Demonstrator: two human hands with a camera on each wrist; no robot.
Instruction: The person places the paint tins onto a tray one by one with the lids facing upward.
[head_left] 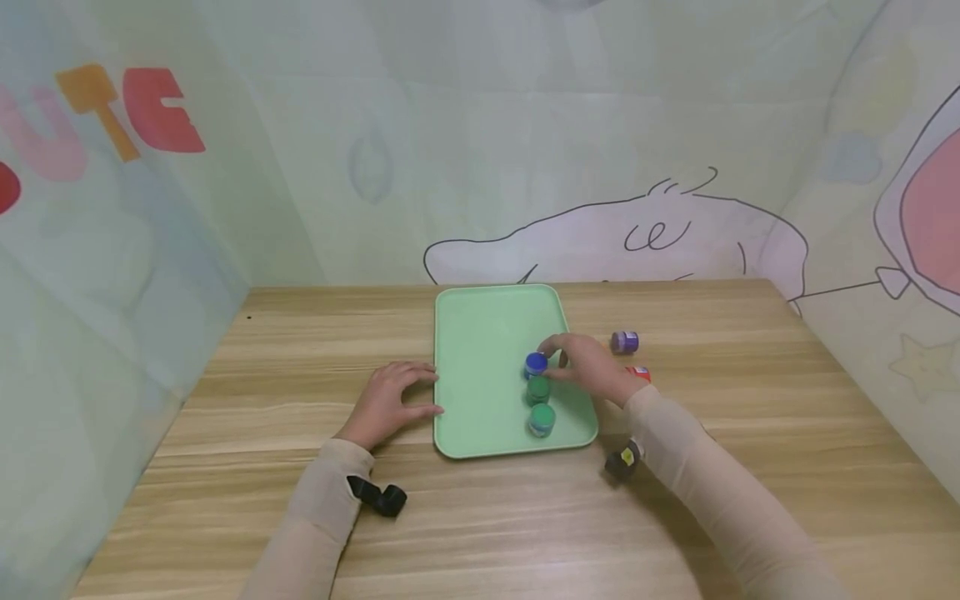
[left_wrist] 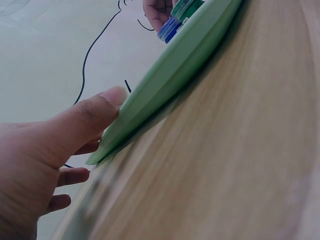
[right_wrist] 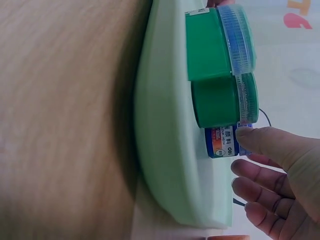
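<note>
A light green tray [head_left: 487,333] lies on the table. Along its right side stand a blue paint jar [head_left: 536,364], a dark green paint jar [head_left: 537,391] and a lighter green paint jar [head_left: 542,420] in a row. My right hand [head_left: 588,364] pinches the blue jar by its lid, thumb on the near side in the right wrist view. My left hand [head_left: 390,400] is at the tray's left edge, fingers apart. In the left wrist view its thumb [left_wrist: 114,96] touches the tray rim.
A purple jar [head_left: 624,342] lies on its side to the right of the tray. Close by, a red jar [head_left: 639,372] is partly hidden behind my right wrist. Printed cloth walls [head_left: 337,167] border the wooden table [head_left: 315,333].
</note>
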